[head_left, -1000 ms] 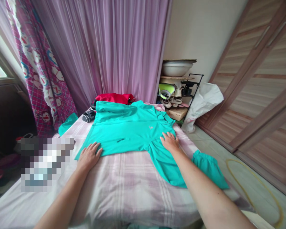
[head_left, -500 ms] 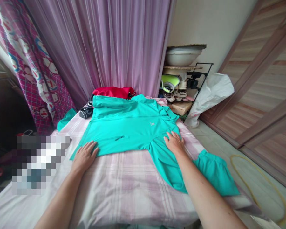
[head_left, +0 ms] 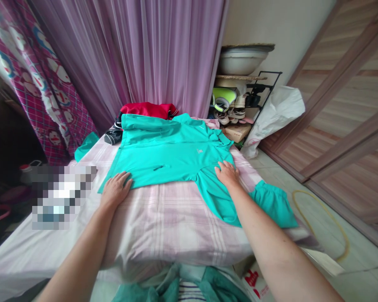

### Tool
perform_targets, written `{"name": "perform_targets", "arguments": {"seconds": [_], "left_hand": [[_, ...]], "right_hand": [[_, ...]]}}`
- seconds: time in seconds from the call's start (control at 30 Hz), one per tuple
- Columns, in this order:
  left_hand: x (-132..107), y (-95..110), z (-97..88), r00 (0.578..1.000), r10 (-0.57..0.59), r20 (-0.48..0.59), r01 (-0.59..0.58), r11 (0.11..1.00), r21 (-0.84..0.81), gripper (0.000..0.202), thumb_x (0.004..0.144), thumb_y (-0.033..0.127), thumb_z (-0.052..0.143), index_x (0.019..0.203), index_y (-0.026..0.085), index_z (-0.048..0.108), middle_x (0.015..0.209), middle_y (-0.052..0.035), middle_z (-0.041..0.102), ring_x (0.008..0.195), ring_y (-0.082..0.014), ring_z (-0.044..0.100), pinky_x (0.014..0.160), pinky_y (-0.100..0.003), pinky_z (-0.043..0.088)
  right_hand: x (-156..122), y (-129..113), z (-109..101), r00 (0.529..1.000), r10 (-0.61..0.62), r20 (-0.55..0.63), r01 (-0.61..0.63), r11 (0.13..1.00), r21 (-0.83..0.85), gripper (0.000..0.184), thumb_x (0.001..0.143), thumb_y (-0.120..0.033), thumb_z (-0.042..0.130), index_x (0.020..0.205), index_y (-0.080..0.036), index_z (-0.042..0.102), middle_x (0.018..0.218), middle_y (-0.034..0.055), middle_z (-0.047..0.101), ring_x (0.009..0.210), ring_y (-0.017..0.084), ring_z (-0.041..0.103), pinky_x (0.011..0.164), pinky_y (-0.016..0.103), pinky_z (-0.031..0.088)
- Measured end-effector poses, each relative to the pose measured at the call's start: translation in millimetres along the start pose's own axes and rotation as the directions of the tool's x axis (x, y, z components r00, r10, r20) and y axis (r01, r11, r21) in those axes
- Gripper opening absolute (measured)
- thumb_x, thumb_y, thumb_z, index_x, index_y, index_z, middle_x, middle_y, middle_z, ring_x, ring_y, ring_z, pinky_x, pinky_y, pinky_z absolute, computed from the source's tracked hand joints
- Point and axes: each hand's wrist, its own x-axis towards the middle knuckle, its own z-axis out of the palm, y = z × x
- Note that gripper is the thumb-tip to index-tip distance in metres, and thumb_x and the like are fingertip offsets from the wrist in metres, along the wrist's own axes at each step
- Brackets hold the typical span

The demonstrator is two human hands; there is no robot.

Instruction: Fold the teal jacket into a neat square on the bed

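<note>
Teal collared shirt [head_left: 164,155] lies flat mid-frame on the checked bed sheet [head_left: 164,222]; left hand [head_left: 115,191] and right hand [head_left: 227,175] rest on it, fingers [head_left: 222,167] spread open, not gripping. The view has tipped down, bringing teal cloth [head_left: 179,287] into the bottom of the frame.

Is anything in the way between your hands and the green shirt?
No, nothing visible is in the way. The left hand and the right hand are both lying flat on the turquoise shirt, touching it directly.

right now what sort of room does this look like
Probably a home bedroom: a bed with a pink plaid sheet, brown wood-grain wardrobe doors, and a black metal rack holding shoes.
</note>
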Motion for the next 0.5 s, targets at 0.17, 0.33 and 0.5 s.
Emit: {"name": "perform_targets", "arguments": {"seconds": [0.17, 0.33, 0.5], "left_hand": [[1, -3, 2.0, 0.999, 0.017, -0.034, -0.018, 1.000, -0.019, 0.052, 0.096, 0.044, 0.036, 0.133, 0.018, 0.061, 0.142, -0.0117, 0.059, 0.134, -0.0305, 0.050, 0.111, -0.047, 0.039], [1, -6, 3.6, 1.000, -0.003, -0.013, 0.003, 1.000, -0.019, 0.052, 0.096, 0.046, 0.037, 0.134, 0.020, 0.061, 0.142, -0.0099, 0.059, 0.134, -0.0301, 0.051, 0.111, -0.048, 0.040], [1, -10, 7.1, 1.000, 0.005, -0.029, -0.006, 1.000, -0.027, 0.052, 0.095, 0.048, 0.038, 0.132, 0.021, 0.062, 0.142, -0.0089, 0.059, 0.134, -0.0298, 0.051, 0.111, -0.047, 0.041]], "right_hand": [[2, 1, 4, 1.000, 0.000, -0.024, 0.000, 1.000, 0.010, 0.050, 0.099, -0.040, 0.033, 0.142, -0.022, 0.054, 0.153, 0.0120, 0.044, 0.139, 0.027, 0.038, 0.109, 0.052, 0.034], [10, 7, 15, 0.999, -0.005, -0.040, 0.006, 1.000, 0.014, 0.050, 0.098, -0.040, 0.035, 0.140, -0.023, 0.055, 0.152, 0.0114, 0.045, 0.138, 0.027, 0.039, 0.108, 0.052, 0.036], [11, 9, 17, 0.998, -0.014, -0.055, 0.015, 1.000, 0.014, 0.050, 0.098, -0.040, 0.036, 0.140, -0.022, 0.056, 0.151, 0.0125, 0.047, 0.136, 0.028, 0.041, 0.107, 0.052, 0.037]]}}
